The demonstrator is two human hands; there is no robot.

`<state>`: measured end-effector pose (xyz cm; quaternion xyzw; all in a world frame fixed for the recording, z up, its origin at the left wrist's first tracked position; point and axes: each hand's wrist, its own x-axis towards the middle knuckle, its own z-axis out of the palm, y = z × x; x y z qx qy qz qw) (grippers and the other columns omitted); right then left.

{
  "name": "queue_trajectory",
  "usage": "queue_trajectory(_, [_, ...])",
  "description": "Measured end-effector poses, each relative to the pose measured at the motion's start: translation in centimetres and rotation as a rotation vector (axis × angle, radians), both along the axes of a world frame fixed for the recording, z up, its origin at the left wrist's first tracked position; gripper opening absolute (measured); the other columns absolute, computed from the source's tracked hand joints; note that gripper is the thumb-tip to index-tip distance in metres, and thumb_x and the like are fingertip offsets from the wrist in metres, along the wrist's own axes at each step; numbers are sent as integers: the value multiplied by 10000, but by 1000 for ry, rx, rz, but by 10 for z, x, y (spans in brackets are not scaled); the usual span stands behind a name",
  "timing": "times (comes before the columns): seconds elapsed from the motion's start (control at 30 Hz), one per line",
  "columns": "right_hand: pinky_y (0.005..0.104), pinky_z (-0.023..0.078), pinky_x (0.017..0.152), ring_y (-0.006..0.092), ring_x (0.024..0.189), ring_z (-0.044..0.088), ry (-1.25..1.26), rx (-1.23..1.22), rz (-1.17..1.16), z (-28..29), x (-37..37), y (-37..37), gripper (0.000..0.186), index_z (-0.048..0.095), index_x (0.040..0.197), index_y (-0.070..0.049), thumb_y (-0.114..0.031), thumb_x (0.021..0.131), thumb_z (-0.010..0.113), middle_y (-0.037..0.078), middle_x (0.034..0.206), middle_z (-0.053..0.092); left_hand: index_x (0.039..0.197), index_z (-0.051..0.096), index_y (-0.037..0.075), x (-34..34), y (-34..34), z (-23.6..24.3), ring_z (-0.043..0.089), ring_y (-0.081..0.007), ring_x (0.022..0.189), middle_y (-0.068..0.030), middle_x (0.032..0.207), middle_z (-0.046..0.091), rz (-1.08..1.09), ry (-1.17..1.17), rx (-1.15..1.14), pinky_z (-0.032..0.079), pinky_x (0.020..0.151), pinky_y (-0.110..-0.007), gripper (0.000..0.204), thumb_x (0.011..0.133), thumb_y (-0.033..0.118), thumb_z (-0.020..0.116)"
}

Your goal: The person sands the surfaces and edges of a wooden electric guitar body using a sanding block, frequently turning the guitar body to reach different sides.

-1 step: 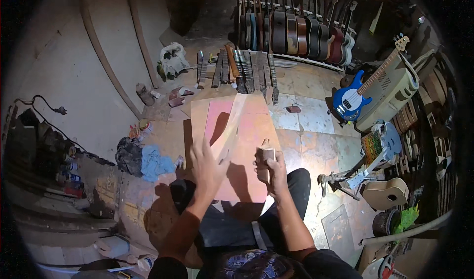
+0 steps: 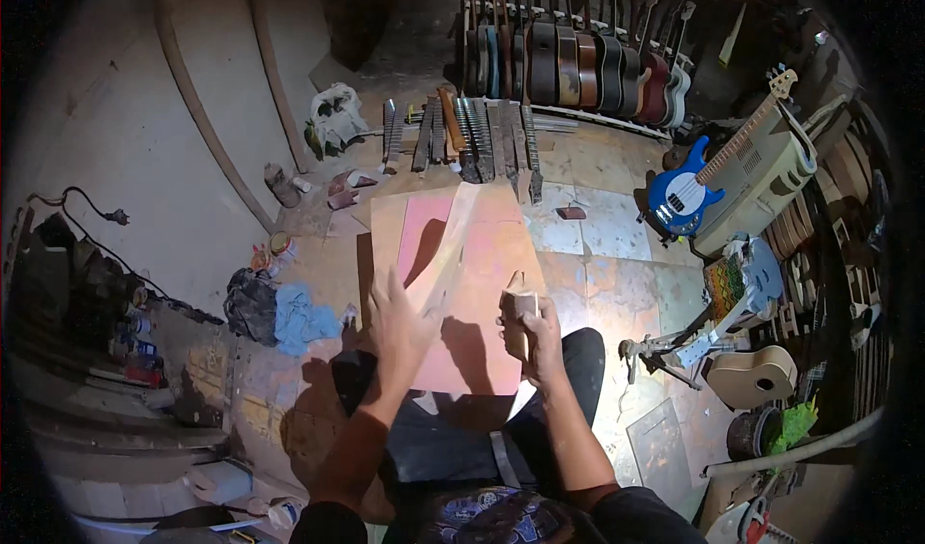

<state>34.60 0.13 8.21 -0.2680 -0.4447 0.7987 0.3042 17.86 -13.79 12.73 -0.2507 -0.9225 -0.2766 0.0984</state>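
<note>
While both forearms reach up and inward from the lower edge, the wrists stand apart over the seated person's lap. The left hand slants up and to the left, its back showing and its fingers slightly spread, with the thumb side toward the lower part of one long, pale wooden strip. I cannot tell whether the fingers close on that strip, since its lower end is hidden at the hand. The right hand is raised with the wrist nearly straight, and its fingers and thumb are clenched around one small tan block, whose top juts above the fist, clear of the strip.

The strip runs lengthwise over one pink and tan board, its far end near the board's far edge; the board's near edge lies over the person's dark trousers.

Beyond the board lies one group of well over six dark, narrow strips, with one orange-brown wooden piece among them. Behind that stands a row of more than six guitars, too crowded to count exactly. To the right are one blue electric bass and, lower down, one tan acoustic guitar body. On the left are one light blue cloth beside one black bag, and two tall curved poles against the wall.
</note>
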Motion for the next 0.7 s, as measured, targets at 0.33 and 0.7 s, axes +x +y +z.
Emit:
queue_trajectory(0.33, [337,511,997,171,1138,645,-183,265,-130,-4,26,28,384,599,1313,40,-117,984,719,104,1224,670,1179,714,87,-13,-18,8,720,-416,1001,-190,1080,751,-259,-189,30,565,862,-496,483,809,372,834])
queue_trajectory(0.7, [431,535,921,372,1031,688,-633,1206,-53,27,-12,66,397,722,1240,3,-223,918,776,207,1123,726,1156,711,144,5,11,9,732,-379,906,-117,1044,740,-490,-156,-109,589,780,-511,400,838,370,804])
